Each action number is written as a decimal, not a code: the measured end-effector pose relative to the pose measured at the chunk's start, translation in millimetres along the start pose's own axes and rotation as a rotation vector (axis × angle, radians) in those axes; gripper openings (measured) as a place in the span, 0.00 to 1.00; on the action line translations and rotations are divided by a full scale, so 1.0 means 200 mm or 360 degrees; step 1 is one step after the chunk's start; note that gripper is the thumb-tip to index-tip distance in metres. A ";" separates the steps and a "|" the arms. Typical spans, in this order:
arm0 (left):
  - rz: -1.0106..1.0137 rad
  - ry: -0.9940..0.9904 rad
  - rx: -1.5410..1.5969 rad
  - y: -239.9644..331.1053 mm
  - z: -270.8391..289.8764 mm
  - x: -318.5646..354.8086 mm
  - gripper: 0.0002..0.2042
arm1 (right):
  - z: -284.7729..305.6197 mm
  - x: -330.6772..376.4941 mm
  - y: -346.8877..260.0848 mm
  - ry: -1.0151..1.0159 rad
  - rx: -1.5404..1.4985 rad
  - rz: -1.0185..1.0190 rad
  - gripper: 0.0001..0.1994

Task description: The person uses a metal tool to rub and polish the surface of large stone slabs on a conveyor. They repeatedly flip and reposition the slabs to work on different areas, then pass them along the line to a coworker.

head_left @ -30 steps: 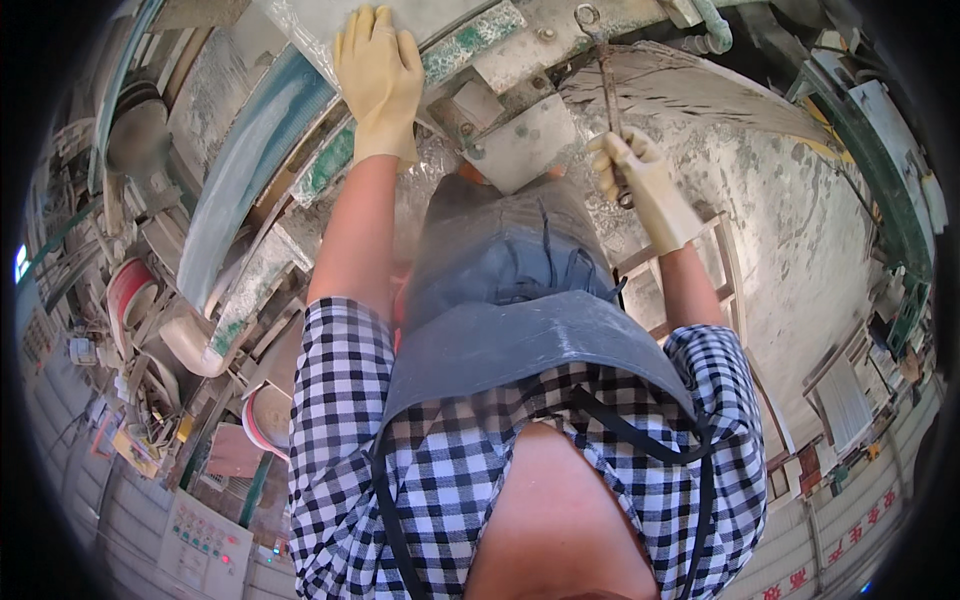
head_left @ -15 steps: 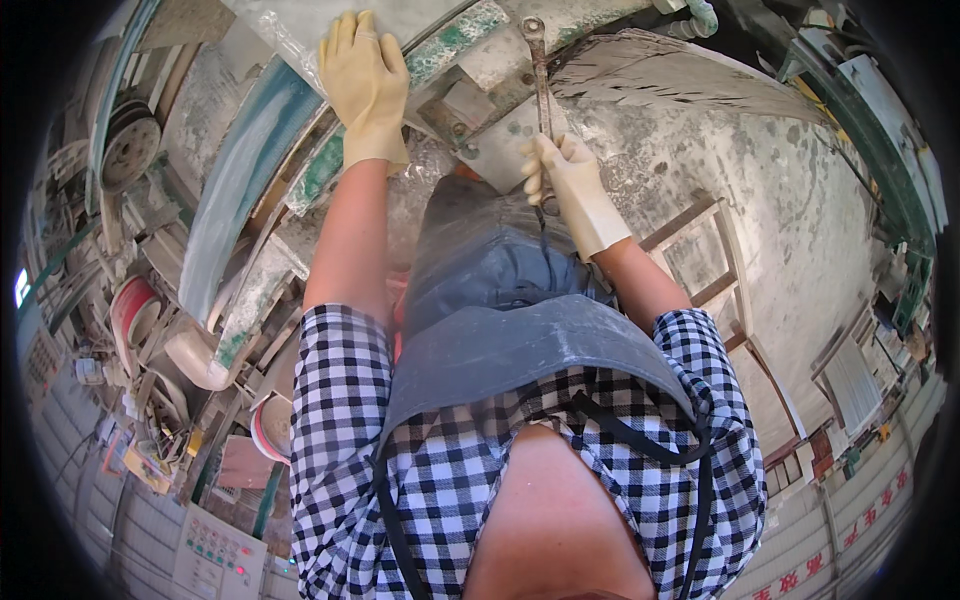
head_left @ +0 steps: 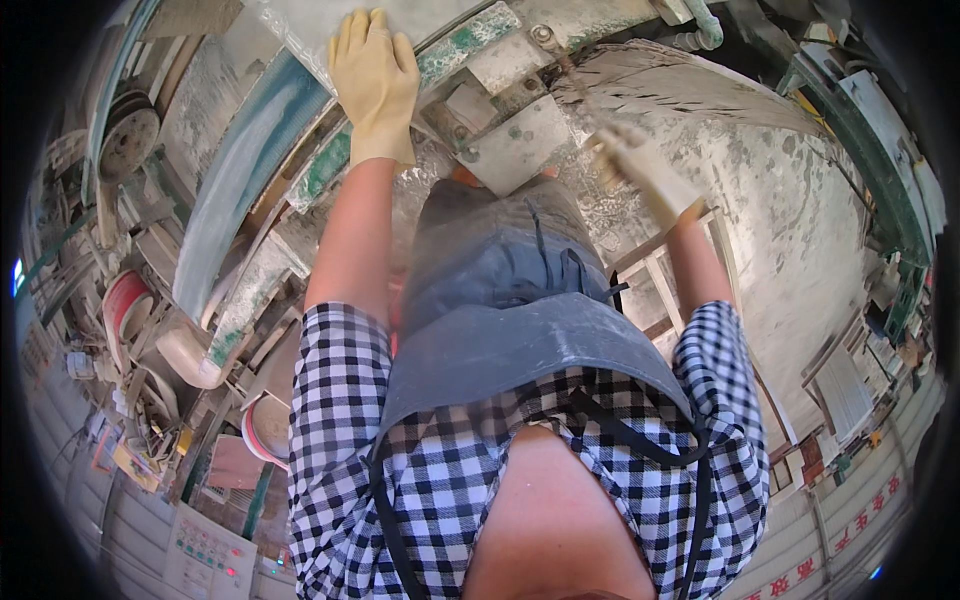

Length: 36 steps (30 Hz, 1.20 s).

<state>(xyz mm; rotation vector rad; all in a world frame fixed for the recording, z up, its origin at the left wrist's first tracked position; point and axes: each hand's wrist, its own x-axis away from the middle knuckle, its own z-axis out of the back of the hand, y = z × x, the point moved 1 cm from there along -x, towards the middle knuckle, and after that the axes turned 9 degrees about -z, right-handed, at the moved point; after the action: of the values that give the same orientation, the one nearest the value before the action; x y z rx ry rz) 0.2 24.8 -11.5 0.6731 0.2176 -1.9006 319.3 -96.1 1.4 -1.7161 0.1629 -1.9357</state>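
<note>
In a pale yellow rubber glove, my left hand (head_left: 375,85) lies flat with outstretched fingers on a whitish, wet-looking surface (head_left: 300,40) at the upper left. My right hand (head_left: 645,175), gloved too and smeared by motion, is wrapped round the lower end of a rusty wrench (head_left: 575,82). The wrench's ring end sits at a bolt area on the green-and-white worn metal frame (head_left: 455,55). Much of its shaft is blurred. Below the frame juts a grey flat plate (head_left: 515,145), just in front of my apron.
A blue-grey curved sheet (head_left: 245,170) stands left of my left arm. On the right, a wooden frame (head_left: 725,265) rests on the stained concrete floor (head_left: 800,240). A control panel (head_left: 210,555) with lit buttons is at lower left. A green metal beam (head_left: 870,130) runs along the far right.
My right hand has swung to the right with the wrench's lower end, tilting the wrench from upright to slanted. My left hand stays on the surface, nearly unmoved.
</note>
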 end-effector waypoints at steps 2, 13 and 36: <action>-0.0029 0.0047 0.0009 0.00 0.00 -0.01 0.17 | 0.22 -0.10 -0.06 0.0215 0.0462 0.0183 0.16; 0.0004 -0.0020 -0.0005 0.03 0.04 -0.02 0.17 | 0.00 -0.13 -0.11 0.0077 -0.0574 0.0507 0.23; 0.0053 -0.0068 0.0031 0.02 0.03 0.00 0.18 | -0.36 -0.01 0.02 -0.0260 -0.1106 -0.0084 0.34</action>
<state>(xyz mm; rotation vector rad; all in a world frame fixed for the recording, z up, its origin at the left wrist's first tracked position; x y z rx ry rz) 2.0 19.9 -6.9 0.6444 0.1601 -1.8854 252.9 -117.9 -15.2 -2.3157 0.8134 -1.8842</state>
